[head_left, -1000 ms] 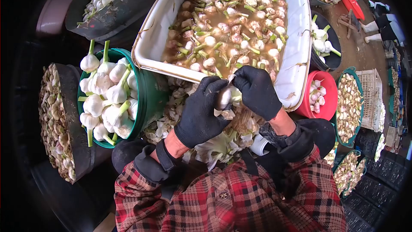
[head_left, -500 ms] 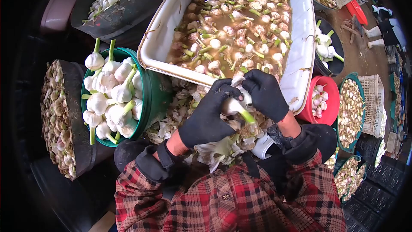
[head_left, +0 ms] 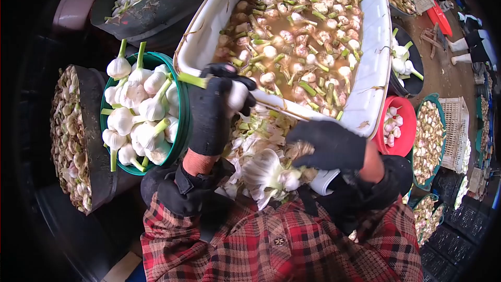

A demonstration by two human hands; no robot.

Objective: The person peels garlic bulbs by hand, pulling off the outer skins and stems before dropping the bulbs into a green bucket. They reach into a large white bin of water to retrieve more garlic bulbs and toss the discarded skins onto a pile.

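Note:
My left hand (head_left: 211, 112), in a black glove, is closed around a peeled white garlic bulb (head_left: 238, 96). The bulb's green stem (head_left: 192, 80) points left, towards the green bucket (head_left: 182, 120) heaped with clean garlic bulbs (head_left: 136, 94). Lower and to the right, my gloved right hand (head_left: 331, 146) is smeared by motion, its thumb and fingers apart. It hovers over the pile of garlic skins (head_left: 261, 130) in front of my lap. A large pale clump of skin (head_left: 263, 169) is just left of that hand.
Ahead stands a white tub (head_left: 373, 73) of brown water with many unpeeled bulbs. A red bowl (head_left: 407, 136) of garlic sits right. Dark containers with garlic (head_left: 73, 141) line the left. A plastic crate (head_left: 454, 130) and a person's legs (head_left: 462, 52) are far right.
My left hand has moved left with the bulb, towards the green bucket. My right hand has come away from the bulb and dropped lower over the skins. The view has shifted slightly.

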